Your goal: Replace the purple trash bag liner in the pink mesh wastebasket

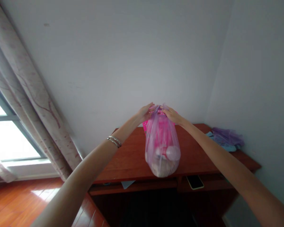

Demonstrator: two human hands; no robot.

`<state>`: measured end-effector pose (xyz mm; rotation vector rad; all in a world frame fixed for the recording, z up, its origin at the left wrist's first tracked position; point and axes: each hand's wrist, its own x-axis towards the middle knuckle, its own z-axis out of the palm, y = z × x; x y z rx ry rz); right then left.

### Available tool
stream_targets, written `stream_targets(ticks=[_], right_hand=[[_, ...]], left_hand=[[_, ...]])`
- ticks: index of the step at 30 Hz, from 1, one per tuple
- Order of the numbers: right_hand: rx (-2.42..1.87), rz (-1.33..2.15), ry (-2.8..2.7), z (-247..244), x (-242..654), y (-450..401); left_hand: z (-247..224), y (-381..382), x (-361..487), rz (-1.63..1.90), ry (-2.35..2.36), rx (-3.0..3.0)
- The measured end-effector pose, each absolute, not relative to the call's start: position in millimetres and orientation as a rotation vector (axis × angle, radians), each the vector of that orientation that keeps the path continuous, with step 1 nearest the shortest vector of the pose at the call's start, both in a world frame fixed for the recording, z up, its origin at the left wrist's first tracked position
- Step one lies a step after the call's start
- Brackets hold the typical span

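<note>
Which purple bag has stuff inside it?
The see-through lilac plastic bag, held up over the wooden desk, bulges with things, pink showing through. The crumpled purple bag at the desk's far corner lies slack.

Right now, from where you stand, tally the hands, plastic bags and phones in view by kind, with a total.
Bare hands: 2 (left hand, right hand)
Plastic bags: 2 (translucent lilac plastic bag, crumpled purple plastic bag)
Phones: 1 (black rectangular smartphone)
Total: 5

Wooden desk [130, 160], smartphone [195, 182] on lower ledge, curtain [30, 94] beside window [7, 138].
</note>
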<state>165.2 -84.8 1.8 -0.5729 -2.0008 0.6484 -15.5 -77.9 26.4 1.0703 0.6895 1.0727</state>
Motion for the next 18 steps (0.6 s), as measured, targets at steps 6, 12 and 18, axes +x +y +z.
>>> stream_targets(ticks=[6, 12, 18], right_hand=[[-0.644, 0.916, -1.805, 5, 166, -87], [-0.469, 1.242, -1.369, 7, 175, -85], [-0.276, 1.434, -0.946, 2, 165, -91]], left_hand=[[27, -68, 0, 1.323, 0.647, 0.857], [27, -74, 1, 1.438, 0.491, 0.710], [30, -86, 8, 1.503, 0.373, 0.602]])
